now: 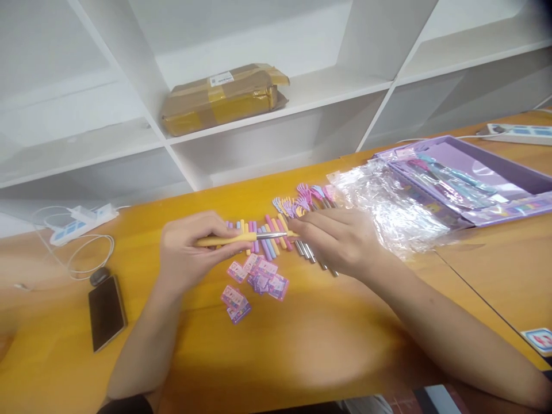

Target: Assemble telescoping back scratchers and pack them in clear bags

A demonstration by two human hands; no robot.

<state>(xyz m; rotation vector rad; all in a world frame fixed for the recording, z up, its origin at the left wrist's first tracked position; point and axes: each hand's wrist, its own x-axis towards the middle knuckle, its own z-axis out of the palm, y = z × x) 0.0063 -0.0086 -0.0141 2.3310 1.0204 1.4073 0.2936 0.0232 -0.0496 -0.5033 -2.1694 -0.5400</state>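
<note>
Above the middle of an orange-brown wooden table (323, 345), I hold a slim yellow pen-like stick (226, 238) level between my two bare hands. My left hand (185, 247) is closed around its yellow barrel, with the thumb and fingers pinching it from either side. A bare silver shaft (271, 234) runs out of the barrel toward my right hand (345, 238), whose fingers are drawn together at the far end, where a bit of yellow shows; the fingers hide the rest of that tip.

Just beyond and beneath the stick, short rods (270, 248) in yellow, pink, purple and blue lie side by side in a rough row. To their right, partly covered by my right hand, is a group of silver-shafted pieces with coloured, looped tops (304, 192). Nearer to me, small pink and purple printed cards (277, 286) lie in two loose clusters, some overlapping.

On the right, crumpled clear plastic (414, 218) lies against an open purple box (524, 172), with clear-wrapped packets inside. On the left are a dark-screened phone (107, 313), a small dark rounded object (100, 276) touching its top end, and a white power strip (86, 224) with white cables. Behind the table, a taped brown parcel (215, 103) sits on white shelving (328, 92).
</note>
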